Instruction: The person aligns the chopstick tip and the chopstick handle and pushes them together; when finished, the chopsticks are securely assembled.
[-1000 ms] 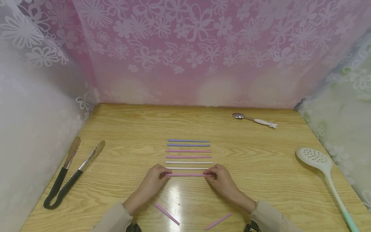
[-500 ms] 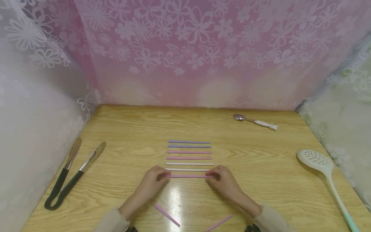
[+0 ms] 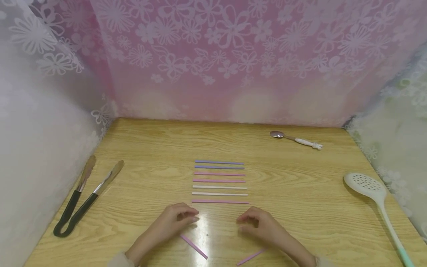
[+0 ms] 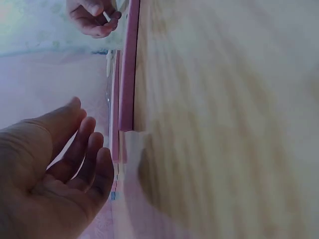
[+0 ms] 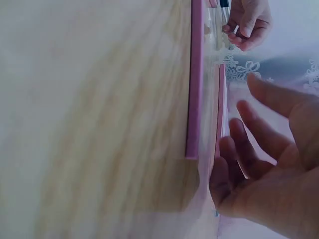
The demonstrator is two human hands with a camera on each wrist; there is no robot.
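Note:
A nearly parallel row of chopsticks lies crosswise mid-table: two blue (image 3: pixel 219 167), two pink (image 3: pixel 219 181), two white (image 3: pixel 219 194), and one more pink chopstick (image 3: pixel 220 202) nearest me. Just below that row's left end, my left hand (image 3: pixel 173 221) hovers with loosely bent fingers and holds nothing. My right hand (image 3: pixel 263 225) mirrors it on the other side, thumb and fingertips apart. Closer to me lie two separate slanted pink chopsticks, one by the left hand (image 3: pixel 194 246), the other partly hidden under the right hand (image 3: pixel 250 258). Each wrist view shows a pink chopstick (image 4: pixel 129 74) close up.
Black-handled tongs (image 3: pixel 80 207) lie spread at the left. A slotted spoon (image 3: pixel 365 185) with a pale green handle end lies at the right. Toward the back right rests a small spoon (image 3: pixel 297 140) with a white handle. Flowered curtains (image 3: pixel 217 74) surround the table's back and sides.
Both hands have let go of the nearest pink chopstick's ends and drawn back toward me. That chopstick now lies by itself below the white pair.

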